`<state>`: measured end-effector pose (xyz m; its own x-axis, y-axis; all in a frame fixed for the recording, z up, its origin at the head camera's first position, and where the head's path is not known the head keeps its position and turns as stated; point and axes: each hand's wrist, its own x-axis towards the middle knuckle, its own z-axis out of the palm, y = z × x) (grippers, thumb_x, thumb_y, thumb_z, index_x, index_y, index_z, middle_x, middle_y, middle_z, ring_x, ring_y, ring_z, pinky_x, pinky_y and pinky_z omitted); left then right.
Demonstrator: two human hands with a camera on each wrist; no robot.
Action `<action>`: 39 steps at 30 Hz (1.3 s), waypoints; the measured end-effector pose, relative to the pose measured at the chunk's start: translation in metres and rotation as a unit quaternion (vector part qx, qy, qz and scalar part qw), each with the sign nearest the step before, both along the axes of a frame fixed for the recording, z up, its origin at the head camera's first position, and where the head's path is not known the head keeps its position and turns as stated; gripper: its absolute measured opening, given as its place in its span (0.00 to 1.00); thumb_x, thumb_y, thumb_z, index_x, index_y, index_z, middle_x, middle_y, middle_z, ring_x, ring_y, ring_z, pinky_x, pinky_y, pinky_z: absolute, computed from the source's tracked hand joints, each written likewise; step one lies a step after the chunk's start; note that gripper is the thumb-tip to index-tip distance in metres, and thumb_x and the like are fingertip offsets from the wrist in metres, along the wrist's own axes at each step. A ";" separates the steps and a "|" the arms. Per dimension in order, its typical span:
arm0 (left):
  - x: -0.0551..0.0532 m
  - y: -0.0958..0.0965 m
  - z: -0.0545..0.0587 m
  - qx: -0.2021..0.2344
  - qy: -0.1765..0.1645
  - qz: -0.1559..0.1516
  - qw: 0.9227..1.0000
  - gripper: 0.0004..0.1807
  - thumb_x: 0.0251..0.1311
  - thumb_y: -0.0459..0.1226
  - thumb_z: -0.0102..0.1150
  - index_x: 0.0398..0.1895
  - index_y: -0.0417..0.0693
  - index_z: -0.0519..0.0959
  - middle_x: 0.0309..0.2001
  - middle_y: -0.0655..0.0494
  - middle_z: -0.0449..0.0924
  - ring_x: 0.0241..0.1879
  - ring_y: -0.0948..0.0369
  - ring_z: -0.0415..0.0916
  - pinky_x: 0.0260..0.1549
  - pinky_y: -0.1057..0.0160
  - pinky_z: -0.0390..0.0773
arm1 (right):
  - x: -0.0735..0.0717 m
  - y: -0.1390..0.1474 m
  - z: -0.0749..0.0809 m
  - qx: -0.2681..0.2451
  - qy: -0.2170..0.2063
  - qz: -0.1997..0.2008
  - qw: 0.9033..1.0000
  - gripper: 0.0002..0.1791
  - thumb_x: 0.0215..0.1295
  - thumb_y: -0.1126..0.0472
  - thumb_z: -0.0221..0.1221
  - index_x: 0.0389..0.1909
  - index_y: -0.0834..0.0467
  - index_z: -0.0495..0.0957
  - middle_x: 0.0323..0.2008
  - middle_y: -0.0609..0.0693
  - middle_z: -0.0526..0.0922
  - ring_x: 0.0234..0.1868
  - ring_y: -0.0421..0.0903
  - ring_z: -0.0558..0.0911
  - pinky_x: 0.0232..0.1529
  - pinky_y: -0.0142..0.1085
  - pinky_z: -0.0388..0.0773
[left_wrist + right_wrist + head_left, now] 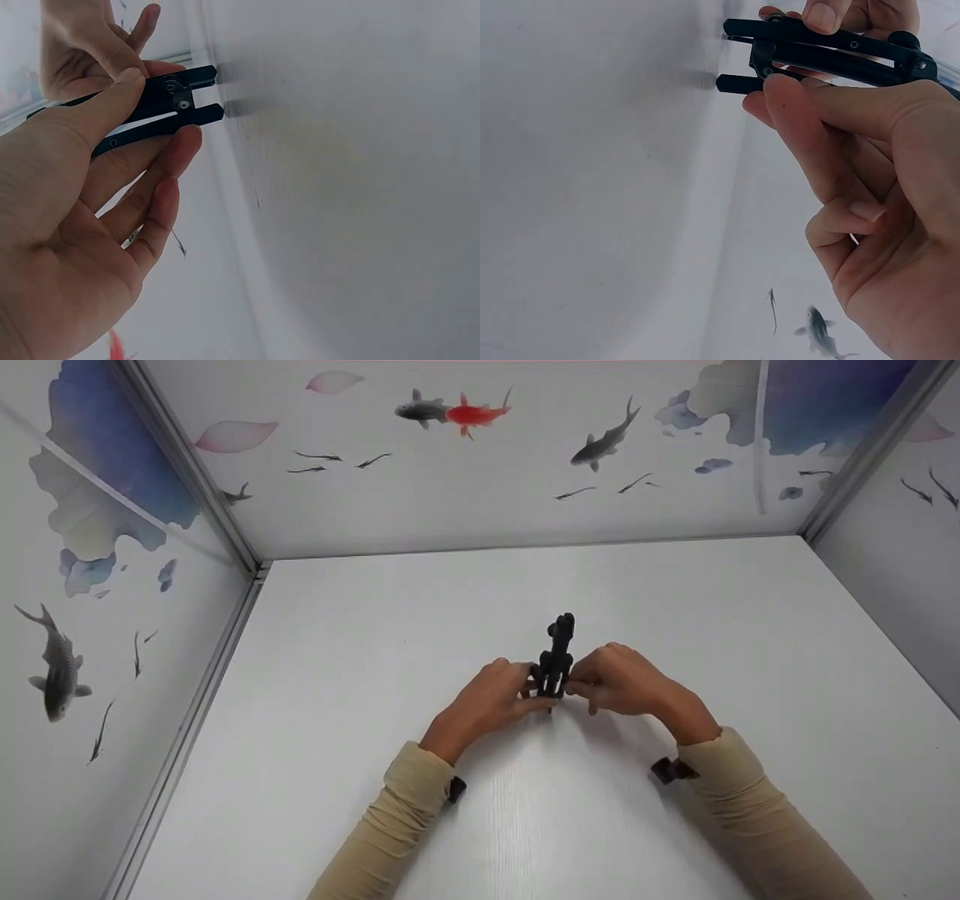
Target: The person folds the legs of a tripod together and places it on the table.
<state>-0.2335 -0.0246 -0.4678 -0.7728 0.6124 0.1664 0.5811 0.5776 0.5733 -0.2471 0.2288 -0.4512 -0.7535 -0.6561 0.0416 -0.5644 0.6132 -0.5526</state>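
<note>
A small black tripod (556, 660) stands upright between the two hands, its legs toward the white table. My left hand (487, 697) grips it from the left. In the left wrist view, the left thumb lies on one side of the tripod (182, 103) and the fingertips touch a leg from below. From the other side my right hand (626, 679) pinches a leg near its lower end. The right wrist view shows the right thumb and index finger (787, 105) at that leg, with slim gaps between the legs. The tripod's far side is hidden by the hands.
The white table (360, 630) spreads around the hands. White panels printed with fish and petals (480, 495) enclose it at the back and sides, joined by a grey metal frame (202, 480). Small black devices (667, 769) sit at both wrists by the beige sleeves.
</note>
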 end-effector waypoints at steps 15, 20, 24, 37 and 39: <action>0.001 0.003 0.000 -0.003 0.007 -0.004 1.000 0.13 0.70 0.48 0.72 0.52 0.54 0.90 0.43 0.62 0.94 0.36 0.63 0.79 0.42 0.61 0.77 | -0.004 0.004 -0.008 -0.065 -0.063 0.018 0.996 0.09 0.76 0.67 0.65 0.42 0.58 0.94 0.39 0.53 0.95 0.32 0.38 0.93 0.24 0.28 0.71; 0.001 0.003 0.001 -0.006 0.010 -0.007 1.000 0.13 0.70 0.48 0.72 0.50 0.54 0.89 0.42 0.61 0.93 0.36 0.64 0.81 0.42 0.61 0.79 | -0.004 0.006 -0.006 -0.075 -0.085 0.024 0.993 0.10 0.77 0.67 0.64 0.42 0.58 0.94 0.40 0.54 0.95 0.34 0.40 0.94 0.24 0.28 0.67; 0.002 0.004 0.002 -0.017 0.016 -0.003 1.000 0.13 0.71 0.48 0.72 0.48 0.52 0.88 0.37 0.58 0.91 0.32 0.62 0.75 0.36 0.62 0.74 | -0.004 0.006 -0.002 -0.067 -0.093 0.025 0.993 0.10 0.77 0.66 0.64 0.42 0.57 0.94 0.41 0.53 0.95 0.35 0.41 0.94 0.24 0.27 0.62; 0.004 0.003 0.002 0.005 -0.029 0.016 0.999 0.13 0.70 0.46 0.72 0.50 0.50 0.88 0.41 0.55 0.92 0.41 0.60 0.84 0.41 0.62 0.81 | -0.004 0.004 -0.002 -0.029 -0.059 0.018 0.998 0.09 0.78 0.62 0.65 0.45 0.55 0.94 0.38 0.49 0.95 0.34 0.40 0.94 0.28 0.29 0.72; 0.004 0.003 0.002 0.002 -0.035 0.021 0.999 0.14 0.70 0.47 0.73 0.49 0.49 0.88 0.42 0.54 0.92 0.44 0.59 0.86 0.41 0.62 0.83 | -0.004 0.005 -0.002 -0.021 -0.048 0.018 0.998 0.08 0.77 0.61 0.66 0.45 0.54 0.94 0.36 0.48 0.95 0.33 0.41 0.93 0.27 0.29 0.72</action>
